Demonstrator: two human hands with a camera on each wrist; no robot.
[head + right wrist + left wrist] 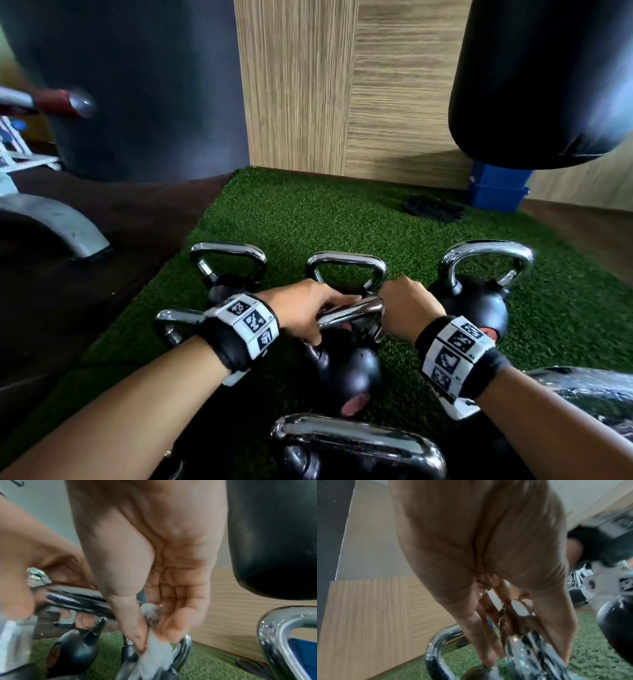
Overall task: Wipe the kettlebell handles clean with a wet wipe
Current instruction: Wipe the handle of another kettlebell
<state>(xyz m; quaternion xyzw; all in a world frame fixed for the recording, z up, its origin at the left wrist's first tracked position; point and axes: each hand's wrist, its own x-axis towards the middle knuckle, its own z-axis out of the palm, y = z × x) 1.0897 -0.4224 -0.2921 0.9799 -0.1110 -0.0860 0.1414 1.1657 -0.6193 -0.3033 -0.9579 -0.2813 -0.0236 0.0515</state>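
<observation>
Now left hand (301, 310) grips the smooth chrome handle (352, 313); right hand (406, 308) pinches a crumpled white wipe (154, 647) against it.

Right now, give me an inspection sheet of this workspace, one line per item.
Surface: green turf mat.
Job's things: tilted kettlebell, chrome handle; white wet wipe.
Clutter: more kettlebells around; dark item on the turf.
Hands: left hand grips the handle; right hand pinches the wipe against it.
Cables: nothing seen.
Surroundings: wood-panel wall, black punching bag, blue box.
</observation>
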